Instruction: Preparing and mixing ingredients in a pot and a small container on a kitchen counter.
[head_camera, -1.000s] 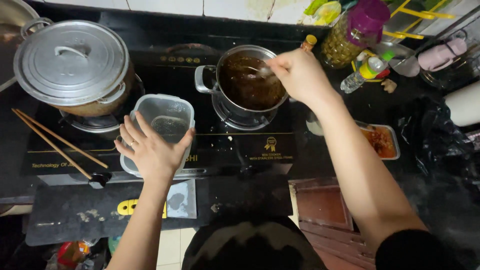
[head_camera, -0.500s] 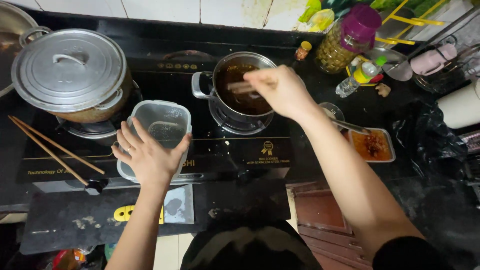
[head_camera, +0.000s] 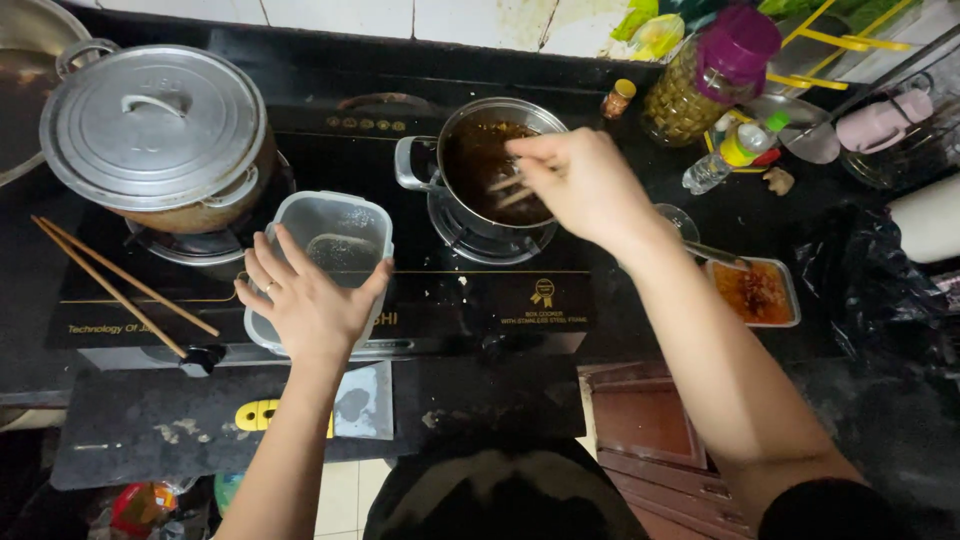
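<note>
My right hand holds a pair of chopsticks whose tips dip into a small steel pot of dark brown liquid on the right burner. My left hand grips the near edge of a clear plastic container standing on the black gas stove between the two burners. The container looks empty.
A large lidded steel pot sits on the left burner, with a spare pair of chopsticks lying in front of it. Right of the stove are a purple-lidded jar, a small bottle, a tray of red sauce and a black bag.
My right hand has come down and toward me over the small pot, with the chopsticks now in the liquid. My left hand stays on the container.
</note>
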